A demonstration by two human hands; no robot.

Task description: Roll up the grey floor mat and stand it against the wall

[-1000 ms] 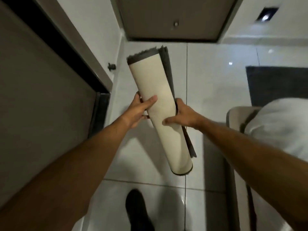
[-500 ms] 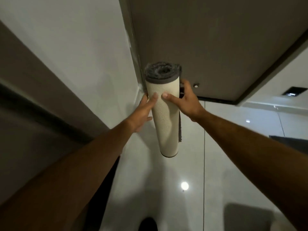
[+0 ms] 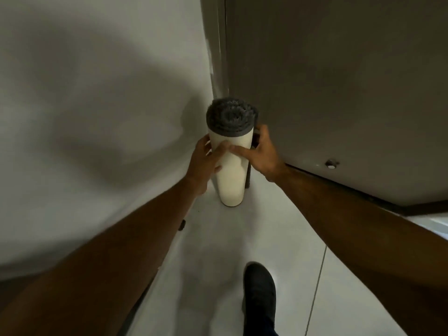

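The rolled mat (image 3: 231, 175) stands upright on the white tiled floor, in the corner where the white wall (image 3: 101, 112) meets the brown door. Its cream backing faces out and the grey pile shows at the top end. The bottom end rests on the floor. My left hand (image 3: 202, 163) grips its left side near the top. Wrapped around its right side at the same height is my right hand (image 3: 260, 154). A loose grey edge of the mat hangs down behind the roll on the right.
The brown door (image 3: 339, 81) fills the upper right, with a small round stop (image 3: 331, 164) near its bottom edge. A dark shoe (image 3: 259, 289) is planted on the floor at the bottom centre. A small black stopper (image 3: 182, 224) sits low on the wall.
The mat went from tilted in the air to upright, then down into the corner with its lower end on the floor. Both hands kept their grip near the top.
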